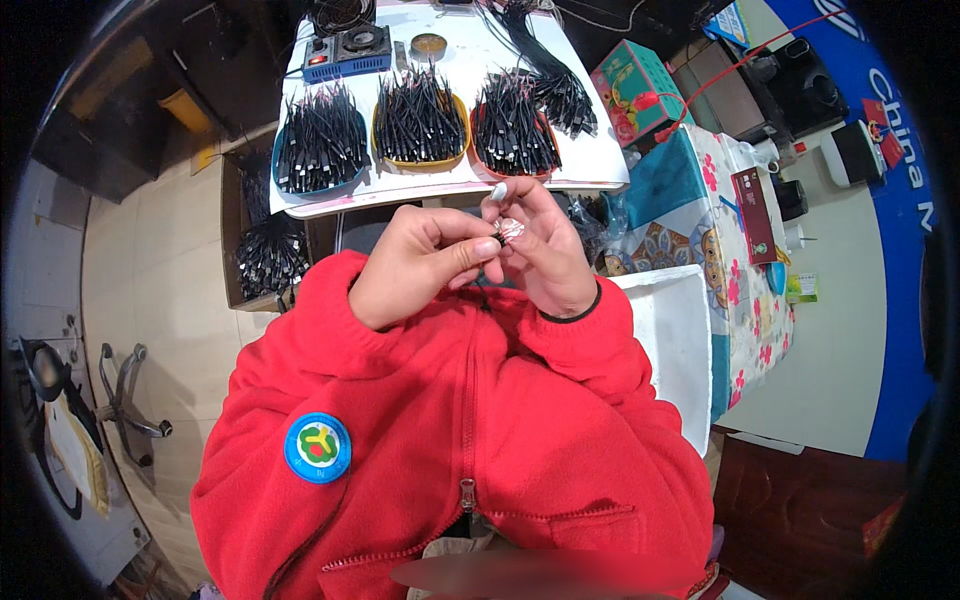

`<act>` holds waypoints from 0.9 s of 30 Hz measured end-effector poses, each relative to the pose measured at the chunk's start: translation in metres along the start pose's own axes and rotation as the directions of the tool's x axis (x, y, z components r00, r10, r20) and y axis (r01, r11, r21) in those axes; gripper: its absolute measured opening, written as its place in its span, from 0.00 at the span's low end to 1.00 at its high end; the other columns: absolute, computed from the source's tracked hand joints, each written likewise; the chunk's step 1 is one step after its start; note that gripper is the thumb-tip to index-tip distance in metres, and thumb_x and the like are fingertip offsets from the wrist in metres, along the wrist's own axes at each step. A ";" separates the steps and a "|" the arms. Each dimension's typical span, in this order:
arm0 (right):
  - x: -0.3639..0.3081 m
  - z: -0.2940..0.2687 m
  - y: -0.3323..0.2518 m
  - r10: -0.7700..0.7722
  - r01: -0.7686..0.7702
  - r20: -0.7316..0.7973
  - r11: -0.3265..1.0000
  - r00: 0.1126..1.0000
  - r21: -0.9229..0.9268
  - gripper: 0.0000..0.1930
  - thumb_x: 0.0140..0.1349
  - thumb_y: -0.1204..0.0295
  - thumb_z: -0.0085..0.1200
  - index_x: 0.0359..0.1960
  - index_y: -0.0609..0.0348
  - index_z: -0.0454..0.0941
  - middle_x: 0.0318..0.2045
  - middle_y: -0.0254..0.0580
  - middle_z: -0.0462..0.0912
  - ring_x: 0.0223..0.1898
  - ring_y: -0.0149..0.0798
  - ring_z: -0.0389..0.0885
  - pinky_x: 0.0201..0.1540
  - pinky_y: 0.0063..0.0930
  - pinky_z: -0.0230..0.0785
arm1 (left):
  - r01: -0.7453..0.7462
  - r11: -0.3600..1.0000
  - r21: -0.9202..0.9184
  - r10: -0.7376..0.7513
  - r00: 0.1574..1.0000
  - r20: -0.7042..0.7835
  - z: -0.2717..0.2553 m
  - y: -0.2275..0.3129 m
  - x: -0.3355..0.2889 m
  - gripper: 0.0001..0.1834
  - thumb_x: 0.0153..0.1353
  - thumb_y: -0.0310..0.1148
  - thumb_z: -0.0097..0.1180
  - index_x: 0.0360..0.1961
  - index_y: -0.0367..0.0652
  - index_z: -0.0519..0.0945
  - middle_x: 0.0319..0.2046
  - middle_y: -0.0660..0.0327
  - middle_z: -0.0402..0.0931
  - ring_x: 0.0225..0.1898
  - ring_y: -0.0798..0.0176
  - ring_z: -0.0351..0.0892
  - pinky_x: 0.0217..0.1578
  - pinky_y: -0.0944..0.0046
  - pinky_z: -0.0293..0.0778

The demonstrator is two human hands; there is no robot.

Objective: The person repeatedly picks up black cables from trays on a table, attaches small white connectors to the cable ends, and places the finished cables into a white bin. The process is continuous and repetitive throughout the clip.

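In front of my chest, both hands meet over a small bunch of thin black cables with pale, shiny wire ends fanning out. My left hand is closed, its thumb and fingers pinching the black part. From the other side my right hand closes around the wire ends, its thumb near them and a fingertip raised. A whitish cover sits on one right fingertip. The bunch is mostly hidden by my fingers. Just beyond stand a blue basket, a yellow basket and a red basket, all full of short black cables.
On the white table are a blue soldering-type device, a small round tin and long black cables. A cardboard box of cables is at left. A white foam box and a flowered-cloth table stand at right.
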State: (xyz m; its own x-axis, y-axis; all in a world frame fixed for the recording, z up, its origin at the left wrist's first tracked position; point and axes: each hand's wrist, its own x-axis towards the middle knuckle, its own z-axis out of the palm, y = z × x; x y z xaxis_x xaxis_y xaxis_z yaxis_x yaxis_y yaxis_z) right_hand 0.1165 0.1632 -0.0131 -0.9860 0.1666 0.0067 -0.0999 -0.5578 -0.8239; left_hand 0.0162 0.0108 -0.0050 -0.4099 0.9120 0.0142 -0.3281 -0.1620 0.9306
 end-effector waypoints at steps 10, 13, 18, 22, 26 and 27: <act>-0.005 -0.008 0.002 -0.016 0.021 0.048 0.996 0.999 -0.092 0.21 0.60 0.74 0.57 0.52 0.56 0.62 0.41 0.36 0.70 0.39 0.26 0.71 0.34 0.17 0.67 | -0.032 0.994 0.108 0.029 0.999 0.026 0.002 -0.005 -0.005 0.09 0.64 0.28 0.52 0.38 0.32 0.80 0.24 0.64 0.78 0.25 0.78 0.71 0.25 0.76 0.67; -0.004 -0.008 0.002 -0.091 0.104 0.068 0.968 0.994 -0.230 0.18 0.62 0.71 0.55 0.50 0.56 0.63 0.38 0.33 0.71 0.35 0.24 0.70 0.31 0.16 0.63 | -0.041 0.989 0.139 0.039 0.999 0.016 0.002 -0.007 -0.004 0.09 0.64 0.27 0.53 0.37 0.31 0.80 0.23 0.64 0.78 0.24 0.77 0.72 0.25 0.76 0.68; -0.010 -0.008 -0.021 -0.043 0.009 -0.068 0.898 0.997 -0.441 0.08 0.66 0.67 0.51 0.38 0.59 0.70 0.29 0.29 0.72 0.27 0.22 0.66 0.30 0.15 0.60 | -0.065 0.963 0.261 0.071 0.997 -0.013 0.000 -0.007 -0.002 0.08 0.63 0.26 0.53 0.34 0.31 0.80 0.22 0.64 0.77 0.24 0.77 0.71 0.24 0.76 0.68; -0.015 0.000 -0.020 -0.188 0.102 0.000 0.531 0.982 -0.841 0.11 0.65 0.67 0.51 0.27 0.61 0.72 0.20 0.36 0.72 0.21 0.27 0.68 0.25 0.22 0.61 | -0.059 0.967 0.247 0.073 0.996 -0.048 0.000 -0.009 0.001 0.08 0.62 0.26 0.54 0.33 0.30 0.80 0.21 0.64 0.76 0.23 0.77 0.71 0.24 0.75 0.67; -0.014 0.001 -0.012 -0.319 0.272 0.169 0.316 0.933 -0.909 0.09 0.63 0.70 0.53 0.27 0.63 0.72 0.19 0.36 0.71 0.21 0.27 0.67 0.24 0.22 0.60 | -0.010 0.982 0.187 0.011 1.000 -0.005 -0.003 -0.006 0.002 0.07 0.61 0.26 0.55 0.32 0.30 0.80 0.20 0.64 0.76 0.22 0.77 0.70 0.23 0.75 0.67; -0.014 -0.001 -0.013 -0.298 0.288 0.184 0.356 0.937 -0.889 0.09 0.63 0.71 0.53 0.28 0.63 0.73 0.20 0.33 0.72 0.22 0.24 0.65 0.25 0.19 0.59 | -0.005 0.987 0.163 0.005 1.000 0.005 -0.004 -0.003 0.000 0.07 0.61 0.25 0.55 0.32 0.31 0.81 0.20 0.64 0.76 0.22 0.77 0.70 0.23 0.75 0.67</act>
State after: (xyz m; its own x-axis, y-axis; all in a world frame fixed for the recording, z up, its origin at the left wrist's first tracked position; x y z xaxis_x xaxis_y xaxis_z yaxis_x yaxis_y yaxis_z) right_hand 0.1318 0.1691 -0.0034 -0.9182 0.1729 0.3563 -0.2007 0.5724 -0.7950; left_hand 0.0139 0.0098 -0.0092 -0.4072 0.9131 0.0204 -0.1827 -0.1033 0.9777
